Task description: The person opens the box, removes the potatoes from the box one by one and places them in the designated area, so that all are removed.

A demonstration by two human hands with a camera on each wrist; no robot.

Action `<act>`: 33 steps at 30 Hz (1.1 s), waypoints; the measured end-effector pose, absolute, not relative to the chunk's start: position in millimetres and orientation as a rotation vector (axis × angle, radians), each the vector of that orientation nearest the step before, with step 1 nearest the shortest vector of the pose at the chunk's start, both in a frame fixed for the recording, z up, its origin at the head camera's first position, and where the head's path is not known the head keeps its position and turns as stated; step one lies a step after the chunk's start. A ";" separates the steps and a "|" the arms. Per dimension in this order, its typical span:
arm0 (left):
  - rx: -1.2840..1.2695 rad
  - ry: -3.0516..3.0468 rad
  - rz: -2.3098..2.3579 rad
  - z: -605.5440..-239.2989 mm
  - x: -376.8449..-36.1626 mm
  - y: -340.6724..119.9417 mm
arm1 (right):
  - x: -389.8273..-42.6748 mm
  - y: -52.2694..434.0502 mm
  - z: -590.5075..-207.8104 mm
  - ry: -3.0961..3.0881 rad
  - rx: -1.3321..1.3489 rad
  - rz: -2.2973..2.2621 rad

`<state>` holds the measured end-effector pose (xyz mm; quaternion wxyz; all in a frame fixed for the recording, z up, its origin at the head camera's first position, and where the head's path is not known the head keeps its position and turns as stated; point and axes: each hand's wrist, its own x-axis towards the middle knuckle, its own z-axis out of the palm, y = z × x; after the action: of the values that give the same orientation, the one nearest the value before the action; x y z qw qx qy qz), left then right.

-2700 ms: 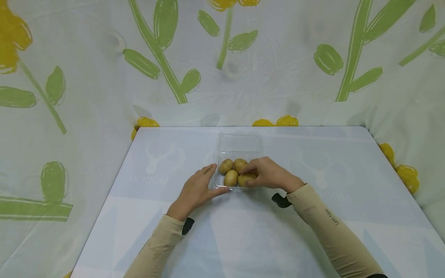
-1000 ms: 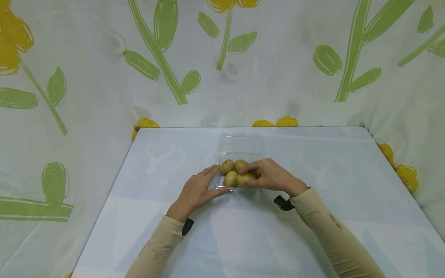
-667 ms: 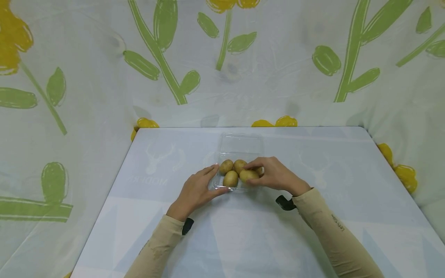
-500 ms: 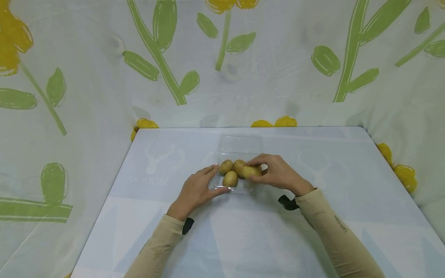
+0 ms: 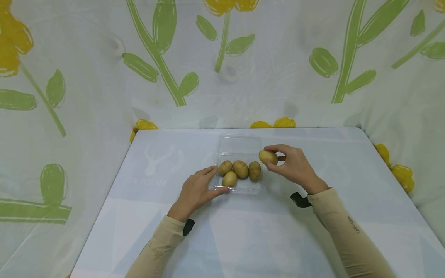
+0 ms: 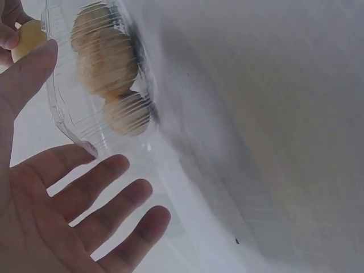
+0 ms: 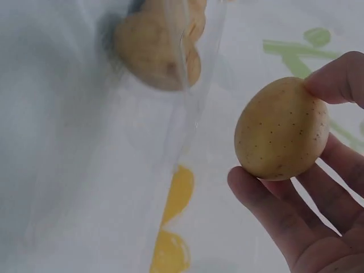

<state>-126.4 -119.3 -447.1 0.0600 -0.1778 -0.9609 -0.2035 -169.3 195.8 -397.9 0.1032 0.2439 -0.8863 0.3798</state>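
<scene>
A potato (image 5: 267, 156) hangs just off the right side of a clear box (image 5: 250, 190), clamped between the thumb and fingertips of the right hand (image 5: 293, 164). We see the left hand (image 5: 196, 189) beside the box, its fingers apart from one another, thumb along the front rim and forefinger touching near the corner (a light touch, by the look of it). Three other potatoes (image 5: 240, 169) line up across the box, and a fourth (image 5: 230, 180) sits in front of them at the left.

We judge the step in hand to be carrying the potato past the box's right wall. To do it well, we would pinch both flanks firmly enough that the smooth skin does not slip, and travel above the rim until the potato is wholly to one side of it. The left hand should steady the box, which, we think, is light enough to skid if knocked.

As for room, the lid (image 5: 240, 144) lies folded back near the table's far edge, so we would avoid swinging wide that way. Bare stretches of table (image 5: 243, 231) lie to the right and in front. Inside the box, floor shows at the front right.
</scene>
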 end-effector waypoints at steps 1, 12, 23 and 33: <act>-0.528 -2.916 -0.612 -447.1 -126.3 -118.9 | -170.4 199.6 -398.2 -2.607 0.706 1.111; -0.488 -2.934 -0.587 -445.8 -126.2 -116.5 | -179.9 234.7 -412.3 -2.602 0.518 1.026; -0.492 -2.936 -0.592 -446.7 -128.3 -116.1 | -189.4 250.7 -428.4 -2.681 0.428 1.047; -0.493 -2.960 -0.619 -444.9 -127.9 -114.8 | -199.8 255.2 -438.9 -2.768 0.410 0.985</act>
<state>-127.9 -114.8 -444.9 0.0389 -0.1609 -0.9653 -0.2019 -199.8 255.2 -438.9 0.0873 0.1378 -0.9295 0.3307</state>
